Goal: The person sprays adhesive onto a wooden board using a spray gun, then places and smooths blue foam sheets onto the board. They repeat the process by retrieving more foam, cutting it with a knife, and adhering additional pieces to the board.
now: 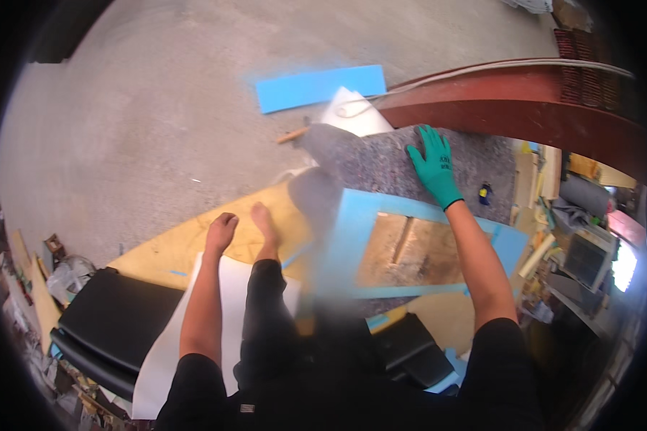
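Note:
My right hand, in a green work glove that bears writing, rests with spread fingers on a grey felt sheet. Just below it on the felt lies a blue foam frame, its opening showing a brown, worn surface. My bare left hand hovers near my bare foot, above a yellowish board. Its fingers are curled; whether anything is inside them is hidden. A white sheet passes under my left forearm. A blurred patch covers part of the middle.
A blue foam strip and a folded white sheet lie beyond the felt. A red steel beam with a cable runs to the right. Black padded pieces sit at left. A small dark-and-yellow object is on the felt.

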A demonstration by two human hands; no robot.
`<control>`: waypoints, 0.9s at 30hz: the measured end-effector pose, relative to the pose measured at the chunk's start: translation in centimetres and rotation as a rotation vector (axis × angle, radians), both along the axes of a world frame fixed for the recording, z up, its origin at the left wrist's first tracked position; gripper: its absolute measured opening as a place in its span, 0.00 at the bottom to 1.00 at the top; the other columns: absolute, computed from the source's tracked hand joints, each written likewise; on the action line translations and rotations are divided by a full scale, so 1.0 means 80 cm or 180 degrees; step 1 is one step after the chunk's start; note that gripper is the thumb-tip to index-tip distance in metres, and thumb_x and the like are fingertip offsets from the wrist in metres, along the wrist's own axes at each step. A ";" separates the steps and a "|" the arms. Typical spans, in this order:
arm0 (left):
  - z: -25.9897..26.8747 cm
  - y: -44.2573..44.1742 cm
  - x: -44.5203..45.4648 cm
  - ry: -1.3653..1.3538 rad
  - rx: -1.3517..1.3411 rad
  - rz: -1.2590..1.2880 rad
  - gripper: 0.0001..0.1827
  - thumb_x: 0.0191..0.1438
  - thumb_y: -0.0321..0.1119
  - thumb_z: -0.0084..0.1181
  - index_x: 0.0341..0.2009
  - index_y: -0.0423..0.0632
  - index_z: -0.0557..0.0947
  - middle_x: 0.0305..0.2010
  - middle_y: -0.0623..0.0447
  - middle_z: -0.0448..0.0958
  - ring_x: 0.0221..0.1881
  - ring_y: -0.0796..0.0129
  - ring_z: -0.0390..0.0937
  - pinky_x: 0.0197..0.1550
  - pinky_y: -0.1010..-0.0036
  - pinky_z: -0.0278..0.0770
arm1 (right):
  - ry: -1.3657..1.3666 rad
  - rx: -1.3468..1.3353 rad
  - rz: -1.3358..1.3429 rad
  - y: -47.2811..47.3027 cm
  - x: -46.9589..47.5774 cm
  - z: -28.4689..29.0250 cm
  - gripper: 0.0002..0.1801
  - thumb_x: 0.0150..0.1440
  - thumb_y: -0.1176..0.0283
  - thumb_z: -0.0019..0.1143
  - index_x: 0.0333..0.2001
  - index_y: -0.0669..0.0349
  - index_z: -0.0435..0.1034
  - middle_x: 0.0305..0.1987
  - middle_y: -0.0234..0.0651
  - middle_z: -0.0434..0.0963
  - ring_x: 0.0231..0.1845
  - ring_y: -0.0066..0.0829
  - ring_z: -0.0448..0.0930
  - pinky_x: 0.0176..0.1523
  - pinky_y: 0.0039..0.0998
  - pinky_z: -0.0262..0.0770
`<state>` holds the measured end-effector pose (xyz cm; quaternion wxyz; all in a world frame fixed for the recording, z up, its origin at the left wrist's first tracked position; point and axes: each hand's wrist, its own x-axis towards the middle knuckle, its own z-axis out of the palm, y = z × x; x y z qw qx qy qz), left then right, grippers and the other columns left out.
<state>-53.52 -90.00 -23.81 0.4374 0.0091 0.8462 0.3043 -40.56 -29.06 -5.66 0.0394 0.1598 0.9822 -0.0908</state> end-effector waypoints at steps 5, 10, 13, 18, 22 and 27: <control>-0.030 0.061 -0.080 0.0197 0.0231 -0.0143 0.20 0.69 0.43 0.60 0.52 0.39 0.88 0.45 0.41 0.89 0.44 0.53 0.87 0.51 0.61 0.84 | 0.0052 0.0134 0.0117 0.001 0.028 -0.048 0.38 0.71 0.54 0.60 0.78 0.58 0.64 0.83 0.48 0.65 0.85 0.53 0.60 0.86 0.60 0.46; -0.270 0.086 -0.129 0.0805 -0.0021 -0.1126 0.21 0.67 0.46 0.61 0.51 0.42 0.89 0.48 0.35 0.88 0.49 0.43 0.86 0.56 0.55 0.82 | -0.0436 -0.0083 0.0029 -0.019 -0.022 -0.025 0.38 0.67 0.60 0.64 0.78 0.58 0.65 0.83 0.47 0.65 0.86 0.53 0.59 0.88 0.58 0.43; -0.353 0.192 -0.216 0.0093 -0.0306 -0.1139 0.24 0.65 0.51 0.61 0.54 0.45 0.88 0.56 0.32 0.86 0.59 0.36 0.83 0.63 0.49 0.80 | -0.0843 -0.0251 -0.0483 -0.019 -0.003 -0.005 0.37 0.70 0.56 0.54 0.79 0.61 0.65 0.84 0.48 0.64 0.87 0.55 0.58 0.88 0.56 0.44; -0.493 0.319 -0.314 0.0913 -0.0076 -0.0517 0.34 0.59 0.52 0.69 0.58 0.34 0.83 0.54 0.33 0.86 0.57 0.37 0.84 0.60 0.50 0.81 | -0.1015 -0.0344 -0.0796 -0.012 -0.009 0.010 0.48 0.72 0.35 0.42 0.79 0.64 0.63 0.86 0.52 0.60 0.88 0.55 0.57 0.88 0.58 0.43; -0.541 0.385 -0.324 0.1465 -0.1021 0.0019 0.42 0.50 0.51 0.77 0.58 0.31 0.77 0.52 0.30 0.85 0.55 0.38 0.84 0.60 0.51 0.81 | -0.0961 -0.0307 -0.0963 -0.012 0.002 0.005 0.53 0.70 0.29 0.43 0.79 0.65 0.62 0.86 0.54 0.59 0.88 0.56 0.56 0.88 0.61 0.42; -0.492 0.357 -0.378 0.0253 -0.0265 0.0554 0.33 0.50 0.44 0.74 0.54 0.33 0.81 0.46 0.39 0.86 0.43 0.54 0.84 0.49 0.59 0.81 | -0.1131 -0.0272 -0.0848 -0.008 -0.008 0.013 0.53 0.71 0.28 0.41 0.79 0.64 0.63 0.86 0.53 0.59 0.89 0.55 0.55 0.88 0.58 0.42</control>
